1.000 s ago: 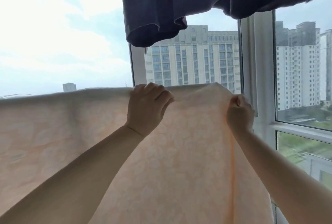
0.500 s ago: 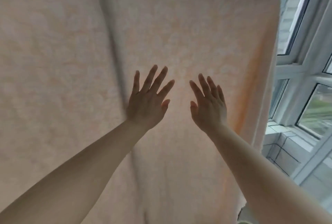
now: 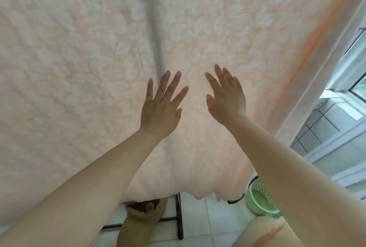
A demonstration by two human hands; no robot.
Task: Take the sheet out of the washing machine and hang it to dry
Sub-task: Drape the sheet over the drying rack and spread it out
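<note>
- Pale peach cotton-like sheet with a white leaf pattern [image 3: 99, 68] is hanging in front of the person, filling most of the view; its lower hem is ending just above the tiled floor [image 3: 213, 219].
- Handling, judged: soft, limp, likely damp and somewhat heavy; it is creasing readily, as one vertical fold is showing at centre.
- Best hold, judged: pinching the orange-banded side edge or the hem to pull it taut.
- Left hand [image 3: 160, 112] and right hand [image 3: 227, 102] are both released, fingers spread flat near or against the cloth; contact cannot be told.
- Green perforated plastic basket [image 3: 259, 199] is sitting on the floor at lower right.
</note>
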